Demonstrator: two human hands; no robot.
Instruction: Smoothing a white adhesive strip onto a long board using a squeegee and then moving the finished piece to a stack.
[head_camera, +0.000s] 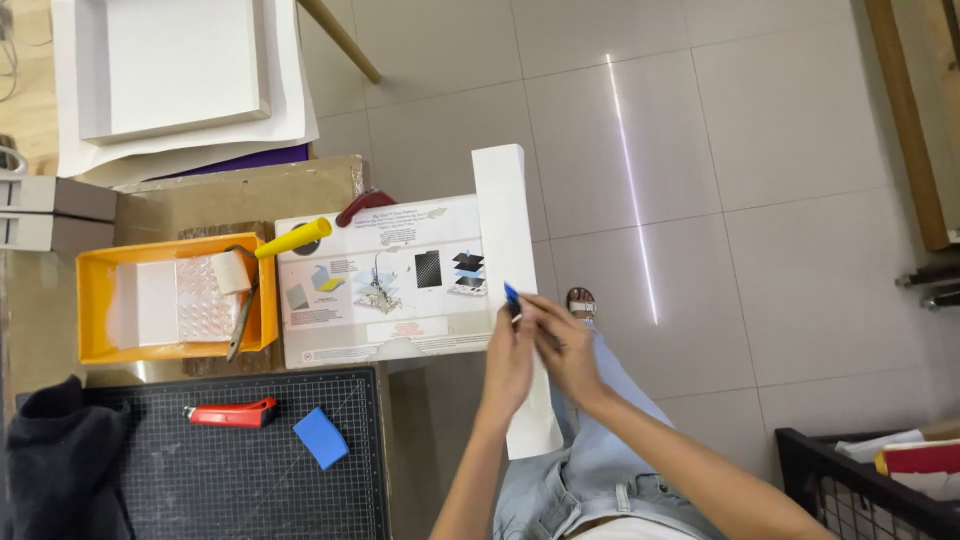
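Over the white strip (515, 290), left hand (508, 362) flat on it, right hand (562, 345) pinching a blue tool (511, 293)

Evenly and brightly lit, daylight-white, no harsh contrast. Thin streak of glare on the tiled floor (640, 200), up and to the right of the right hand (565, 345). Soft, short shadows only, beneath the white strip (510, 220) by the hands. Slight motion blur on the left hand (508, 360) and fingers. Mild wide-angle bowing toward frame edges. Otherwise sharp focus.
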